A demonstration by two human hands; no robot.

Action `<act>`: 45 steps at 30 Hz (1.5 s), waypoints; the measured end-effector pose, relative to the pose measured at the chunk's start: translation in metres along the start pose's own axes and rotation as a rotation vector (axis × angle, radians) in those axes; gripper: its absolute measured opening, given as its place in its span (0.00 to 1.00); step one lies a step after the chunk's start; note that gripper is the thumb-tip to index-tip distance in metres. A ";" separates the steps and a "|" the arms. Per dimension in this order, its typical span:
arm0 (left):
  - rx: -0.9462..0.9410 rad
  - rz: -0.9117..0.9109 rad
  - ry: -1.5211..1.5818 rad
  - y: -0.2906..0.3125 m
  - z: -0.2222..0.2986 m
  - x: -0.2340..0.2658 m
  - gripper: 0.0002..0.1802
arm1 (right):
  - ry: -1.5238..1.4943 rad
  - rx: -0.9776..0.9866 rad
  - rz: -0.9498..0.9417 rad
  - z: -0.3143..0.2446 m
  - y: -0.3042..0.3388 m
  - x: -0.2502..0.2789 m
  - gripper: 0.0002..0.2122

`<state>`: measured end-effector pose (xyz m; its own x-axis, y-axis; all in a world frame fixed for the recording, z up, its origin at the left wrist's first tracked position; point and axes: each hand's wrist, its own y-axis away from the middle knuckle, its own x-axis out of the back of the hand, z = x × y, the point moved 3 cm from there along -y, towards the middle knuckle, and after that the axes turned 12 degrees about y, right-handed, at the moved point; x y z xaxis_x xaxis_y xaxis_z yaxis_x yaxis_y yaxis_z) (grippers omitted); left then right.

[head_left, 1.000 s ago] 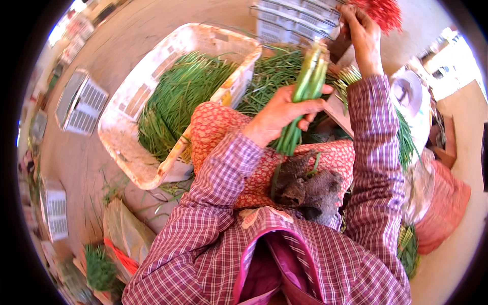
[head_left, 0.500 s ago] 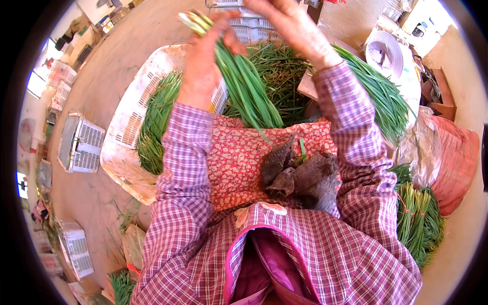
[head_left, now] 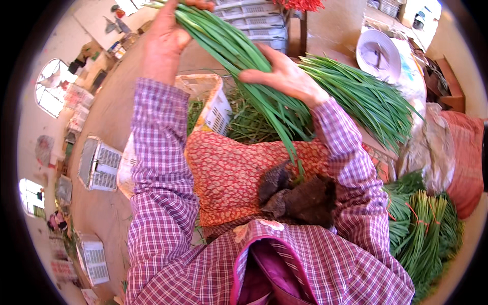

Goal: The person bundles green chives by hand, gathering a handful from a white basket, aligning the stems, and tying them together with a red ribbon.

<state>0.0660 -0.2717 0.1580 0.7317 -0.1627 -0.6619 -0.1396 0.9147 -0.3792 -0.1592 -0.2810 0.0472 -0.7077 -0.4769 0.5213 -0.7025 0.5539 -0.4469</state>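
A loose bunch of green chives stretches slantwise in front of me, pale stem ends at the upper left. My left hand is closed around those stem ends, partly cut off by the top edge. Against the long leaves rests my right hand, thumb and fingers apart. The leaf tips hang over my red patterned apron. On my lap lies a dark brown, crumpled cloth. Right of my right hand, a larger pile of chives is spread on a low surface.
Beyond my lap stands a white plastic basket beside loose leaf scraps. Tied chive bundles lie low at my right, near a red sack. A pale hat sits behind the pile; stacked grey crates stand ahead.
My left hand has moved up and left with the chives. My right hand has come down from the stem end onto the leaves. The view has shifted, too.
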 end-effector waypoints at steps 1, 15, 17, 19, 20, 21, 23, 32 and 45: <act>0.068 -0.036 0.041 -0.006 -0.002 0.002 0.18 | 0.012 0.004 0.031 0.015 0.009 0.000 0.41; 0.208 -0.144 -0.193 0.001 -0.006 0.053 0.19 | 0.219 0.166 0.544 -0.020 0.024 0.010 0.06; 0.200 -0.121 -0.147 0.003 -0.012 0.054 0.20 | 0.196 0.200 0.531 -0.023 0.020 0.005 0.06; 0.190 -0.102 -0.104 0.004 -0.019 0.050 0.21 | 0.191 0.268 0.539 -0.027 0.015 0.000 0.07; 0.227 -0.146 -0.106 0.005 -0.026 0.045 0.22 | 0.193 0.271 0.542 -0.028 0.010 -0.003 0.07; 0.265 -0.191 -0.108 0.005 -0.030 0.040 0.22 | 0.267 0.266 0.524 -0.029 0.004 -0.005 0.07; 0.268 -0.196 -0.107 0.006 -0.030 0.040 0.22 | 0.368 0.265 0.496 -0.029 -0.006 -0.013 0.09; 0.150 -0.145 -0.048 0.007 0.014 0.072 0.20 | 0.031 0.054 0.576 0.013 -0.007 0.010 0.11; -0.021 -0.159 -0.110 -0.014 -0.005 0.008 0.17 | 0.532 0.274 0.617 -0.007 -0.029 -0.019 0.31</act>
<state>0.0709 -0.2877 0.1549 0.8139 -0.2620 -0.5185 -0.0295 0.8728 -0.4872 -0.1251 -0.2830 0.0548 -0.8877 0.2762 0.3683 -0.2461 0.3915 -0.8866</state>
